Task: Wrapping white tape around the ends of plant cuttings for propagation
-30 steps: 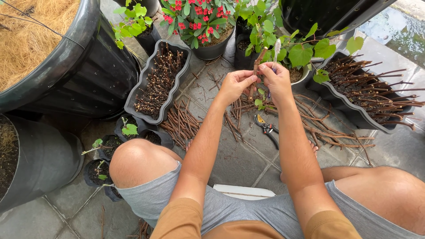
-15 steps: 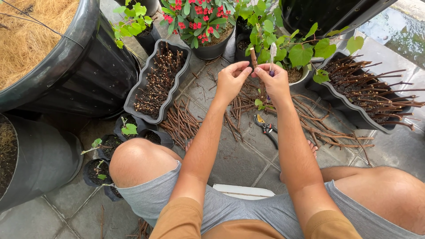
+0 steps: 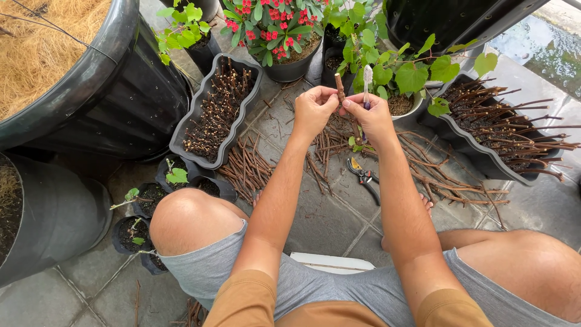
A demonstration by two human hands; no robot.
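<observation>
Left hand (image 3: pixel 313 111): upper centre of the frame, forearm running up from the lower middle, wrist straight, fingers curled, thumb and fingertips pinching the cutting (image 3: pixel 341 91).

Right hand (image 3: pixel 372 115): just right of the left hand and touching it at the fingertips, forearm rising from the lower right, fingers closed on the same cutting and on a pale brush (image 3: pixel 367 79) that stands upright above the knuckles.

Cutting: short brown stick, near upright, tilted slightly left, its top clear above both hands, its lower part hidden behind the fingers.

Left tray (image 3: pixel 191 116): dark oblong tray, upper left of centre, packed with short upright cuttings.

Right tray (image 3: pixel 478 158): dark tray at the right edge, filled with longer reddish sticks lying sideways.

Loose sticks (image 3: pixel 248 169): heaps on the paved floor (image 3: pixel 327 221), between the trays and below the hands.

Pruners (image 3: pixel 364 177): on the floor below the right hand, well apart from it, handles dark with a yellow spot.

Flowering pot (image 3: pixel 284 42): top centre, red blooms; leafy green pots beside it to the right.

Large dark tubs (image 3: pixel 115 91): left side, the upper one holding dry straw.

Small pots (image 3: pixel 136 233): lower left, beside the person's left knee, with single green shoots.
</observation>
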